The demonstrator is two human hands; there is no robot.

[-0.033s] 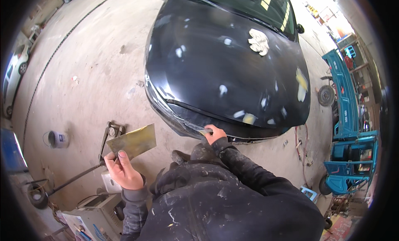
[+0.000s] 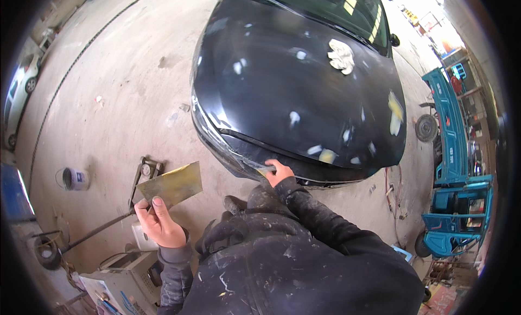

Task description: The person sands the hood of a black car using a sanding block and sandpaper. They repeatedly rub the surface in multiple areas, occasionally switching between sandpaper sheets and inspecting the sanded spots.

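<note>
1. The left hand grips a thin, rectangular, metal-looking plate smeared with dull yellow by its near corner, thumb on top; the plate is out to the left of the body, clear of the car and tilted up toward its far right corner.
2. The right hand is closed around a small, flat, thin-bladed spreader with a yellowish edge; the spreader is at the glossy dark front bumper, just below the front edge of the smooth black hood; whether its blade touches the bumper, I cannot tell.
3. For good work here, a low blade angle and light, even finger pressure seem best; the bumper curves, so the wrist probably needs to roll with it, lest an edge dig in.
4. The corner hold on the plate looks light; holding it near level, close to the spreader but off the paint, would likely shorten the reach and guard against drips.
5. The hood carries scattered whitish patches and a pale yellow patch near its front edge; the right sleeve is best held off them.
6. A crumpled white cloth lies farther up the hood, beyond both hands; a white bucket with a dark inside stands on the pale concrete floor, well apart at left.
</note>
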